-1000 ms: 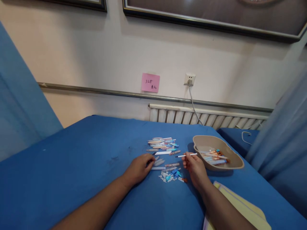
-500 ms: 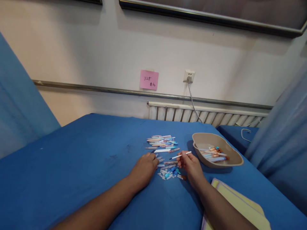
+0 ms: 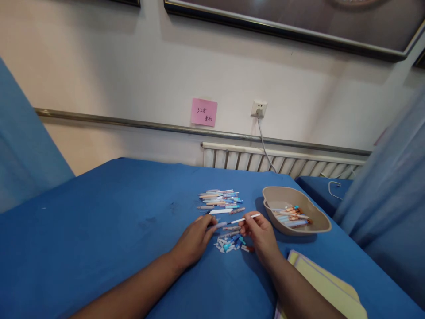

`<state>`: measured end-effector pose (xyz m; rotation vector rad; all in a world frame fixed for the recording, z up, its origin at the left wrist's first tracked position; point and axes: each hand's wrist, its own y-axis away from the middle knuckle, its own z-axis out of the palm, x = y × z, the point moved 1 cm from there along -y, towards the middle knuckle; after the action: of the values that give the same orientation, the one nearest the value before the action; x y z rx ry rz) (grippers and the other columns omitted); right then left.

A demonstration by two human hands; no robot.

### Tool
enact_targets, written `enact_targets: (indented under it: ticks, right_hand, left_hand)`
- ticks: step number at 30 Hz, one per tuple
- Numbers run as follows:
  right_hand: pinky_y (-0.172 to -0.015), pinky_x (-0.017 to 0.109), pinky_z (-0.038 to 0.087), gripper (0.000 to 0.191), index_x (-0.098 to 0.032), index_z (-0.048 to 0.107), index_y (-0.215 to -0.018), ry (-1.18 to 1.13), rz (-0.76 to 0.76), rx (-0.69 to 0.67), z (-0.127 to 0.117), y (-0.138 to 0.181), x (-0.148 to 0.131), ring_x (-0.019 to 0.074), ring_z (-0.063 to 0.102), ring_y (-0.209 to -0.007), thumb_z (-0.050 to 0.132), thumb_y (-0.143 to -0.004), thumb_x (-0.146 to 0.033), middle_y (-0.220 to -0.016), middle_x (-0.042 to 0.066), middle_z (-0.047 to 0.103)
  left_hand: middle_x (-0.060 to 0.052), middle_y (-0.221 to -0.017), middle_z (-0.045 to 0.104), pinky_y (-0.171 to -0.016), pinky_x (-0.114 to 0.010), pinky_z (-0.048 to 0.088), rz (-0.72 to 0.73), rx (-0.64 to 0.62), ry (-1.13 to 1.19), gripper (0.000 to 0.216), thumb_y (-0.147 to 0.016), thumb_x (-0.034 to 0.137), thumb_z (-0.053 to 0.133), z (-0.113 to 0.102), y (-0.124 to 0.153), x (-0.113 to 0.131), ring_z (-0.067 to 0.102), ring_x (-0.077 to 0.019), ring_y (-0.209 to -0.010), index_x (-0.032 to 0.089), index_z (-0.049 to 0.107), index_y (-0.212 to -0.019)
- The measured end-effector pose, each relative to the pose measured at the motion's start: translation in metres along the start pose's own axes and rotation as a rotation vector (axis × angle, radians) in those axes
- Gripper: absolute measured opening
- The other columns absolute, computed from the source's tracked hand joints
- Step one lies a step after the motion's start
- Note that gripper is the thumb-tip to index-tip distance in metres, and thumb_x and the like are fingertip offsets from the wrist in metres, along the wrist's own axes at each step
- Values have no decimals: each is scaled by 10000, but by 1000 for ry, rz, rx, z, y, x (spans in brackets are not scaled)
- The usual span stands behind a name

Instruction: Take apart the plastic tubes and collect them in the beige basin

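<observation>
My right hand (image 3: 259, 235) pinches a thin white pen refill (image 3: 245, 218) that points left and slightly down. My left hand (image 3: 195, 237) rests on the blue cloth (image 3: 109, 230) with its fingers curled round a pale pen barrel (image 3: 217, 225), whose end almost meets the refill's tip. Just beyond both hands lies a pile of pens (image 3: 219, 201) in white, orange and blue. Between the hands sits a scatter of small caps and pen parts (image 3: 230, 243).
A beige tray (image 3: 315, 226) holding several assembled pens stands right of my right hand. A yellow folded cloth (image 3: 327, 285) lies at the near right. Behind are a radiator (image 3: 282, 161), a wall socket with cable (image 3: 258, 109) and a pink note (image 3: 203, 112). Blue curtains hang at both sides.
My right hand has brought the refill leftward toward my left hand. My left hand has picked up a pale pen barrel and holds it toward the refill tip. The camera shifted slightly.
</observation>
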<state>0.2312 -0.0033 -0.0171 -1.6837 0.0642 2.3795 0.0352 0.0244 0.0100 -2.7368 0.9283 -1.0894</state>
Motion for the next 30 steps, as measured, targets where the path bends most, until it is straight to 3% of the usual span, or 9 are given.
enact_targets:
  ticks: [9,17,26,30]
  right_hand:
    - [-516,233,413,291,-183,561,-764,7,-25,39,-3,-1,-2,116,534,-523,639,-736,-462,-673,3,643]
    - [-510,216,384,257,-163,602,-717,105,-9,-49,3,2,-5,101,511,-508,704,-688,-397,-592,-13,621]
    - [-526,202,383,223,-186,584,-779,-5,-28,5,-7,-1,-4,87,506,-535,670,-732,-387,-653,-24,606]
    - [-502,196,377,257,-176,574,-745,63,41,-63,-2,1,-1,88,506,-510,696,-697,-397,-625,-14,615]
  left_hand:
    - [-37,-905,598,-785,-294,430,10,-11,11,143,-881,287,428,-3,1,1,555,-188,-858,211,543,-919]
    - [-30,-900,619,-796,-293,424,76,59,34,165,-883,277,437,-2,3,5,562,-185,-864,216,577,-945]
    - [-30,-921,655,-813,-281,439,32,120,151,178,-850,291,489,0,2,2,590,-181,-877,204,620,-932]
    - [-17,-888,666,-784,-259,449,-5,129,198,162,-833,288,519,1,2,4,605,-169,-840,192,625,-909]
